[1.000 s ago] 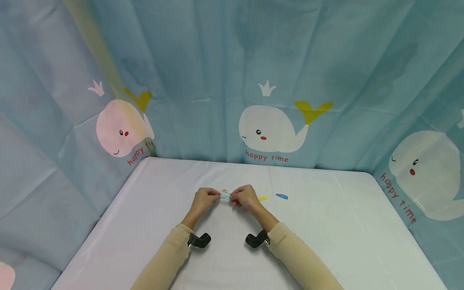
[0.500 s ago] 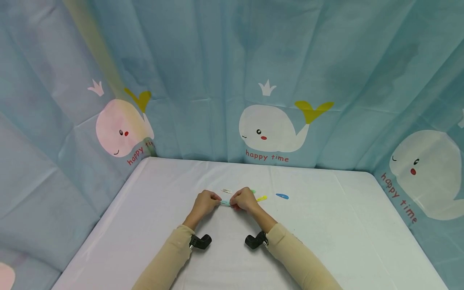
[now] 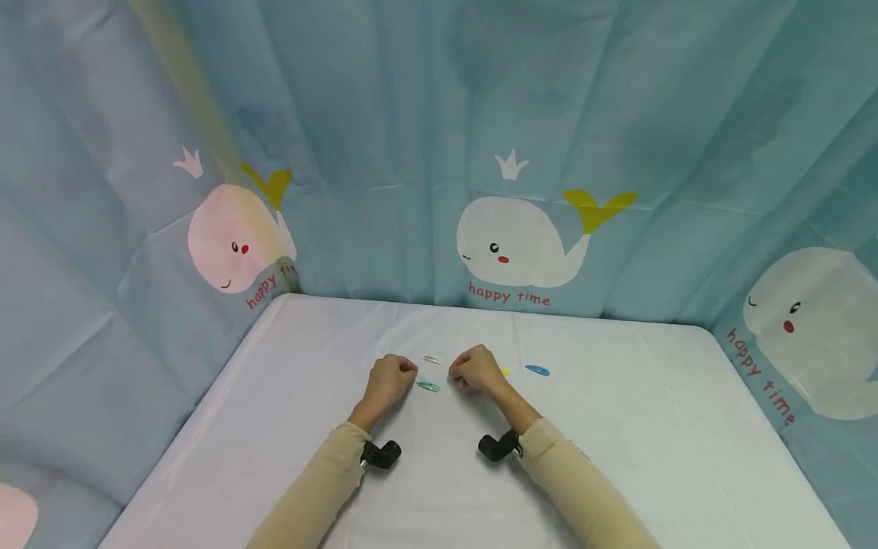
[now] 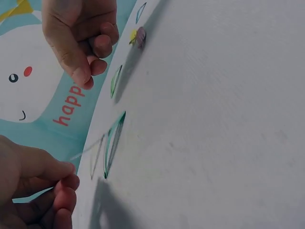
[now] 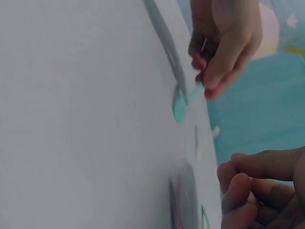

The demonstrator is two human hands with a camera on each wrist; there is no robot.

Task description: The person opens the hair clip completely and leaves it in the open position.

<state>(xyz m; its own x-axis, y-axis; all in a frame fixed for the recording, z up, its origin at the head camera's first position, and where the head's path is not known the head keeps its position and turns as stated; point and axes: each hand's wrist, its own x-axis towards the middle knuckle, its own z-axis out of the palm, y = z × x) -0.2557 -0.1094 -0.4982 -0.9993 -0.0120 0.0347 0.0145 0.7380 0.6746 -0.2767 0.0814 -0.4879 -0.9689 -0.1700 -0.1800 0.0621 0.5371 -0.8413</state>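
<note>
A teal hair clip (image 3: 428,386) lies on the white table between the hands, its narrow tongue raised in the right wrist view. My left hand (image 3: 388,379) has thumb and forefinger together at the tip of that tongue; both wrist views show it meeting the fingertips. My right hand (image 3: 478,369) is off to the clip's right, over the table, fingers loosely bent and holding nothing. A pale hair clip (image 3: 432,359) lies just behind the teal one. A green hair clip (image 4: 116,82) shows in the left wrist view but is hidden behind my right hand in the head view.
A yellow hair clip (image 3: 505,371), partly covered by my right hand, and a blue hair clip (image 3: 538,370) lie to the right. A small purplish piece (image 4: 141,37) sits beside the yellow one. Behind the table (image 3: 617,427) hangs a blue whale-print curtain (image 3: 384,229).
Both hands held the teal clip and brought it nearer, down to the table. My right hand has let go and moved right; my left hand has shifted slightly back.
</note>
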